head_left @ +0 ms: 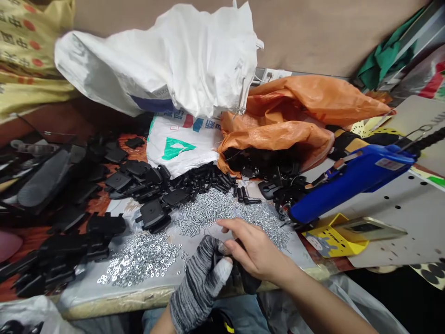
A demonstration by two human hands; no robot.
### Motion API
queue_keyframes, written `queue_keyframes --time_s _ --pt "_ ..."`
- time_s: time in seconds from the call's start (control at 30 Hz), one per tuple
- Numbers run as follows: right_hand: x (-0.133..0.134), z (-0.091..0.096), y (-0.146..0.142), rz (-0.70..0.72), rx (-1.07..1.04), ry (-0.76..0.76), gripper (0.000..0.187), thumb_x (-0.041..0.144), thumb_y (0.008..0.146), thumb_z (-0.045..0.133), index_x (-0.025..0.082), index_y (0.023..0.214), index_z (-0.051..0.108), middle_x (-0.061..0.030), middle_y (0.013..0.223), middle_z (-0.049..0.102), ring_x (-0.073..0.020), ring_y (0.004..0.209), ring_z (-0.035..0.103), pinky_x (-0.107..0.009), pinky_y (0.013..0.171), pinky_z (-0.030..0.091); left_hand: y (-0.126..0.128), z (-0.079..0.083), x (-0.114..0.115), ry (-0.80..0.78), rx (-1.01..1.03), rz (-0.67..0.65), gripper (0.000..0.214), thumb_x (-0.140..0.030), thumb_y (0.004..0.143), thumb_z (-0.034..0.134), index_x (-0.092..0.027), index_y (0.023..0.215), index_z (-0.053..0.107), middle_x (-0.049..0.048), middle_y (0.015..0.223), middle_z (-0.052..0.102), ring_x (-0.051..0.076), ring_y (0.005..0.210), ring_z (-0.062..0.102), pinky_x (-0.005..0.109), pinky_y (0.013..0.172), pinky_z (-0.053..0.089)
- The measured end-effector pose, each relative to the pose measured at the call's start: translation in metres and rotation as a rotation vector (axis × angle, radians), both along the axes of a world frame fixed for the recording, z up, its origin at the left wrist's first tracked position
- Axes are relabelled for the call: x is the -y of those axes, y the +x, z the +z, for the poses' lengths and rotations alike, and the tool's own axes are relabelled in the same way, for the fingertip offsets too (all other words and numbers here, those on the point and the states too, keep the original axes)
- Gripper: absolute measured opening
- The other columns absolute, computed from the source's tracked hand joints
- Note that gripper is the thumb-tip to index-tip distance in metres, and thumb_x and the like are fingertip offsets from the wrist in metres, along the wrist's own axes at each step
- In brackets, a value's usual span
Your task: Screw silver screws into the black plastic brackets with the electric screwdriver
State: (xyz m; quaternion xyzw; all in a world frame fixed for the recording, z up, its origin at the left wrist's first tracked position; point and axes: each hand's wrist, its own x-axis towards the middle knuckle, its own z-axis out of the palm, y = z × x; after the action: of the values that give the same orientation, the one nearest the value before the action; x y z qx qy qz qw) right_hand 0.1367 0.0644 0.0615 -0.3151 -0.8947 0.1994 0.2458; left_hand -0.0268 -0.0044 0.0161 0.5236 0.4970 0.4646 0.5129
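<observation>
My left hand (pixel 198 287) wears a grey striped knit glove, with white wrapping on the thumb. Its fingers are closed round a black plastic part (pixel 249 281), which lies low over the front edge of the table. Bare, my right hand (pixel 255 246) covers much of that part, its thumb against it beside the gloved fingertips and its index finger stretched forward. The other right fingers are hidden. Just beyond the hands lie a heap of small silver screws (pixel 208 208) and, to the left, a heap of washers (pixel 139 260).
Black plastic housings (pixel 153 214) pile up at the left, short black pieces (pixel 243 195) behind the screws. An orange sack (pixel 278 134) and white sack (pixel 194 55) stand behind. A blue electric screwdriver or similar cylinder (pixel 351 181) slants in at right, above a yellow holder (pixel 333 241).
</observation>
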Motion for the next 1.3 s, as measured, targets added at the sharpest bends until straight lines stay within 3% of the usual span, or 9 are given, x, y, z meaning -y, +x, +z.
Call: queue_keyframes --time_s 0.13,0.23,0.43,0.63,0.83,0.97,1.13,1.2,1.3 --pt "-0.004 0.003 0.009 -0.151 -0.208 0.068 0.036 0.04 0.103 0.038 0.024 0.134 0.044 -0.0097 0.119 0.06 -0.0211 0.106 0.059 -0.037 0.093 0.051 -0.003 0.008 0.006 -0.034 0.029 -0.1 0.019 -0.04 0.085 0.059 -0.022 0.093 0.058 0.0055 0.097 0.068 0.022 0.091 0.065 0.036 0.086 0.05" --pt "-0.007 0.001 0.004 -0.246 -0.136 0.02 0.033 0.032 0.102 0.039 0.024 0.133 0.046 -0.0115 0.133 0.053 -0.0232 0.127 0.049 -0.042 0.107 0.042 -0.009 0.006 0.01 -0.076 0.024 -0.061 0.017 -0.036 0.081 0.061 -0.022 0.087 0.056 0.0039 0.089 0.066 0.021 0.085 0.062 0.036 0.082 0.048" --pt "-0.03 -0.043 -0.023 -0.321 0.254 -0.328 0.021 0.018 0.096 0.048 0.018 0.109 0.064 -0.0081 0.102 0.07 -0.0198 0.094 0.065 -0.031 0.086 0.05 -0.025 -0.004 0.021 -0.111 0.054 -0.009 0.021 -0.039 0.077 0.066 -0.021 0.083 0.058 0.0035 0.086 0.065 0.02 0.081 0.06 0.032 0.076 0.046" --pt "-0.051 -0.076 -0.028 -0.342 0.304 -0.322 0.017 0.01 0.086 0.059 0.014 0.099 0.069 -0.0104 0.093 0.069 -0.0221 0.088 0.064 -0.033 0.081 0.048 -0.032 -0.014 0.027 -0.208 0.168 0.121 0.021 -0.04 0.075 0.066 -0.02 0.079 0.058 0.0008 0.077 0.061 0.018 0.074 0.058 0.03 0.071 0.047" --pt "-0.043 -0.049 -0.018 -0.24 0.143 -0.216 0.022 0.013 0.095 0.05 0.018 0.103 0.069 -0.0076 0.099 0.066 -0.0203 0.097 0.059 -0.034 0.088 0.046 -0.036 -0.009 0.016 -0.207 0.119 0.174 0.021 -0.038 0.079 0.065 -0.022 0.093 0.064 0.004 0.092 0.069 0.023 0.093 0.065 0.036 0.089 0.052" --pt "-0.018 -0.012 -0.027 0.029 -0.046 -0.133 0.021 0.015 0.092 0.056 0.022 0.11 0.066 -0.0033 0.091 0.066 -0.0207 0.095 0.054 -0.037 0.086 0.044 -0.03 -0.019 0.009 -0.133 0.03 0.24 0.026 -0.032 0.08 0.065 -0.022 0.104 0.061 0.0056 0.102 0.07 0.024 0.099 0.066 0.039 0.092 0.053" --pt "0.003 -0.001 -0.041 0.095 0.078 0.038 0.029 0.009 0.089 0.053 0.014 0.116 0.061 -0.0087 0.093 0.066 -0.0242 0.093 0.051 -0.041 0.08 0.042 -0.021 -0.037 0.008 -0.012 -0.077 0.344 0.029 -0.03 0.081 0.064 -0.022 0.108 0.06 0.0075 0.111 0.07 0.025 0.104 0.066 0.045 0.1 0.051" --pt "0.001 -0.006 -0.04 0.08 0.017 -0.005 0.033 0.015 0.092 0.055 0.015 0.125 0.057 -0.0095 0.1 0.067 -0.025 0.098 0.053 -0.043 0.085 0.044 -0.022 -0.037 0.011 -0.01 -0.062 0.323 0.03 -0.03 0.082 0.062 -0.022 0.111 0.059 0.0074 0.113 0.069 0.024 0.106 0.066 0.045 0.101 0.051" --pt "-0.006 -0.013 -0.036 0.102 -0.149 -0.284 0.036 0.027 0.092 0.064 0.024 0.127 0.058 -0.0078 0.122 0.065 -0.0228 0.115 0.057 -0.044 0.099 0.045 -0.024 -0.03 0.015 -0.014 -0.004 0.238 0.033 -0.032 0.083 0.062 -0.025 0.115 0.057 0.0058 0.117 0.068 0.022 0.108 0.066 0.04 0.1 0.052"
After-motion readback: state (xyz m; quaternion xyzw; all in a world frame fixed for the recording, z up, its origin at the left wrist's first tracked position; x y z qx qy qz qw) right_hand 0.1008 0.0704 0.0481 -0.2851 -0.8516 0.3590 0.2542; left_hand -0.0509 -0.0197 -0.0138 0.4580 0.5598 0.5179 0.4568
